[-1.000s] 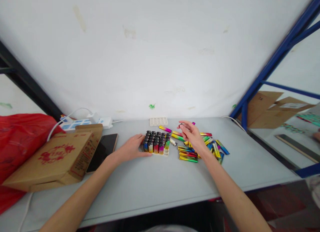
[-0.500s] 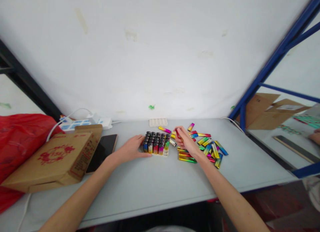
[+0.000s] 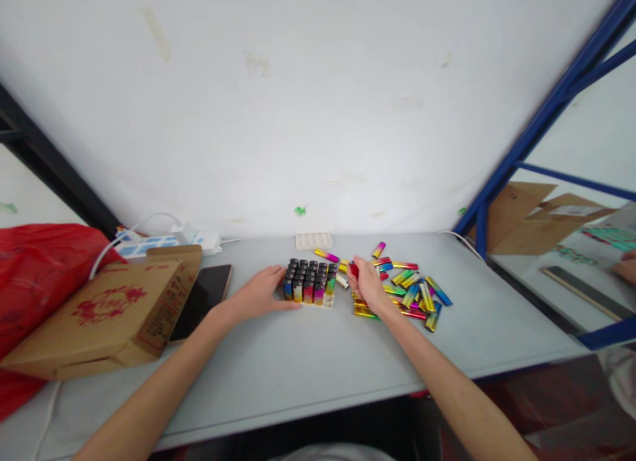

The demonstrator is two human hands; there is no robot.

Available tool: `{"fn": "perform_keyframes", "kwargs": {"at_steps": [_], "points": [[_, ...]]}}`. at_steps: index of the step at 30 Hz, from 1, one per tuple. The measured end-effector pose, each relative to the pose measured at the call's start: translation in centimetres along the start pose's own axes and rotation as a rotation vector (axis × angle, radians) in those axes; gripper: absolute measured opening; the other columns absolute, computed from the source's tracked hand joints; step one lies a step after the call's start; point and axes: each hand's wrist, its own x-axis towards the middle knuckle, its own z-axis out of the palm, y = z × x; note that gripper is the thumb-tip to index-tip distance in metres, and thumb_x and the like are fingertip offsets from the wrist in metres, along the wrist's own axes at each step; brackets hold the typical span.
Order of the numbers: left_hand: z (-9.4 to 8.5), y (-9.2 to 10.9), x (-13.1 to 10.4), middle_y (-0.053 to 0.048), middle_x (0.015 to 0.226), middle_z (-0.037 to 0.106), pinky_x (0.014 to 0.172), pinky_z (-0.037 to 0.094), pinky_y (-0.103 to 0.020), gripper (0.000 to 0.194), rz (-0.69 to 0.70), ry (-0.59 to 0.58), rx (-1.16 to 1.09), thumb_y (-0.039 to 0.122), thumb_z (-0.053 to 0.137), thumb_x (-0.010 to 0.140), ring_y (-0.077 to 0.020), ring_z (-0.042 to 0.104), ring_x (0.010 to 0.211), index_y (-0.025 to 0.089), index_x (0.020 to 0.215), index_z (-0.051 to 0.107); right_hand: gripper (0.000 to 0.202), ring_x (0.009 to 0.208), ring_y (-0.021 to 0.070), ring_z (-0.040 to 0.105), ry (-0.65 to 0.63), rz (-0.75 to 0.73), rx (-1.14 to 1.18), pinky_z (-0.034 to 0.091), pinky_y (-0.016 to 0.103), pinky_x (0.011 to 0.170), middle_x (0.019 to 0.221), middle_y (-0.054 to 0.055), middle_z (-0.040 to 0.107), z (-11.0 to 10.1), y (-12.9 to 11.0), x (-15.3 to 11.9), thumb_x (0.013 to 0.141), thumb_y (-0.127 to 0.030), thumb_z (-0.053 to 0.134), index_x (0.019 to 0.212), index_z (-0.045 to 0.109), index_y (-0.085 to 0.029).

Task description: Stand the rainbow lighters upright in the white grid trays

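Note:
Rows of black-topped lighters [image 3: 309, 280] stand upright in a white tray [image 3: 328, 303] at the middle of the table. My left hand [image 3: 263, 292] rests against the tray's left side, thumb and fingers spread apart around its corner. To the right, my right hand [image 3: 366, 282] is closed on a small red item, which looks like a lighter [image 3: 354, 269]. Under and beyond that hand lies a loose pile of shiny multicoloured metallic sleeves [image 3: 411, 292]. One pink and yellow sleeve [image 3: 326, 255] lies just behind the tray.
A second white tray [image 3: 313, 241] sits by the wall. At left are a cardboard box [image 3: 109, 315], a dark phone or tablet [image 3: 203, 301], a power strip [image 3: 159, 244] and a red bag [image 3: 44, 262]. A blue metal frame [image 3: 521, 143] borders the right side; another person's hand [image 3: 626, 267] shows beyond.
My right hand has moved slightly down and right, still with the red item. My left hand stays by the tray. The whole view has shifted slightly.

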Motion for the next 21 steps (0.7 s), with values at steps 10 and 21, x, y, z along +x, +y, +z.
{"fn": "perform_keyframes", "kwargs": {"at_steps": [10,21], "points": [[0.7,-1.1,0.2,-0.012,0.118,0.076,0.102,0.056,-0.046,0.068,0.053,0.049,-0.027,0.076,0.082,0.073,-0.036,0.071,0.111,0.023,0.114,0.073,0.055,0.061,0.0172,0.054,-0.095,-0.3,-0.14,0.046,0.03,0.059,0.072,-0.001,0.057,-1.4,-2.8,-1.7,0.11,-0.071,0.037,0.095,0.061,-0.024],[0.8,-1.2,0.1,-0.012,0.123,0.076,0.101,0.056,-0.045,0.067,0.069,0.04,-0.015,0.073,0.082,0.076,-0.0361,0.071,0.114,0.023,0.119,0.071,0.033,0.067,0.0191,0.064,-0.06,-0.634,-0.62,0.051,0.031,0.069,0.078,0.003,0.073,-1.9,-3.0,-2.5,0.108,-0.049,0.062,0.095,0.074,-0.021]]}}
